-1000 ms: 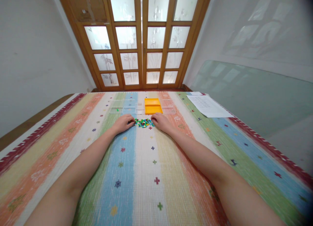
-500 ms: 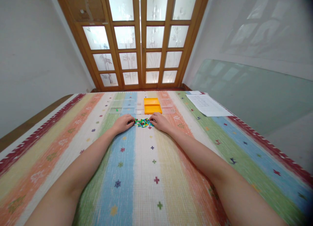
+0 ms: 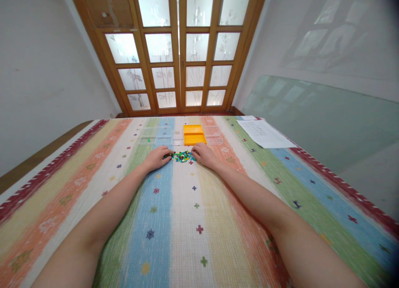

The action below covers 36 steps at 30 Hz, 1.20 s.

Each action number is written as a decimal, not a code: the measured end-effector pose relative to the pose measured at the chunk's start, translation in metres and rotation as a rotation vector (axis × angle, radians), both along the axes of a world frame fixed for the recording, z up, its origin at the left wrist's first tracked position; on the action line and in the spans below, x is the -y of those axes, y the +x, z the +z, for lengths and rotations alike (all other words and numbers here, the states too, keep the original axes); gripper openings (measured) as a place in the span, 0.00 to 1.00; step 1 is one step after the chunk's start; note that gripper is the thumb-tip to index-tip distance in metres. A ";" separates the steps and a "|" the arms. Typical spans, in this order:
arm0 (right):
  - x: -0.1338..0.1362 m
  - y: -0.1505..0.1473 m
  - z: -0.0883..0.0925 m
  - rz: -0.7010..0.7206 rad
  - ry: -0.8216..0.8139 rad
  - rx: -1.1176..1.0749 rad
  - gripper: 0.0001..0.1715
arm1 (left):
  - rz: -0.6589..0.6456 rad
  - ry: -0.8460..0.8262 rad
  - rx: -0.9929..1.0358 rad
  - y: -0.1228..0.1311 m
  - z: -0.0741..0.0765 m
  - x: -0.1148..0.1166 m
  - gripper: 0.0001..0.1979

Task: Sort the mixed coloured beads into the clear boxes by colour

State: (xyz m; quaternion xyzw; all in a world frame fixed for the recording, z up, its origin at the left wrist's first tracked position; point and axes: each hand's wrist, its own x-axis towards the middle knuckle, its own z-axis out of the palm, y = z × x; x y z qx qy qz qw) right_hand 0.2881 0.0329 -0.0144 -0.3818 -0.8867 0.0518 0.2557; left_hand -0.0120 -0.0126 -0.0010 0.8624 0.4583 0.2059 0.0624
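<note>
A small heap of tiny coloured pieces [image 3: 183,156] lies on the striped cloth [image 3: 183,221] far in front of me. My left hand [image 3: 158,157] rests palm down at the heap's left edge, its fingertips touching the pieces. At the right edge of the heap my right hand [image 3: 203,153] lies the same way, fingers curled toward the pieces. Whether either hand pinches a piece is too small to tell. Just beyond the heap stands a yellow tray [image 3: 193,135], flanked by clear plastic trays [image 3: 156,136].
A printed sheet of paper [image 3: 263,134] lies at the back right of the table. A glass pane [image 3: 324,121] leans against the right wall. Wooden glazed doors [image 3: 177,51] stand behind the table.
The view has shifted slightly. Both hands stay at the sides of the heap, with only small finger movement.
</note>
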 end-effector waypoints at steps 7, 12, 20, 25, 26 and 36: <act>-0.011 0.005 0.000 -0.150 -0.048 -0.193 0.09 | -0.014 -0.002 0.001 0.001 -0.002 0.000 0.14; -0.035 0.031 0.000 -0.387 0.021 -0.339 0.10 | -0.008 0.017 -0.012 0.001 -0.001 0.001 0.13; -0.058 0.060 -0.007 -0.622 0.096 -0.314 0.11 | -0.014 0.029 0.007 0.004 0.002 0.003 0.10; -0.058 0.058 -0.010 -0.645 0.076 -0.318 0.13 | -0.026 0.019 0.032 0.004 0.001 0.002 0.10; -0.057 0.057 -0.010 -0.640 0.072 -0.314 0.13 | -0.028 0.019 0.032 0.005 0.001 0.002 0.10; -0.046 0.038 -0.012 -0.489 0.056 -0.282 0.12 | -0.014 0.014 0.052 0.006 -0.001 0.002 0.09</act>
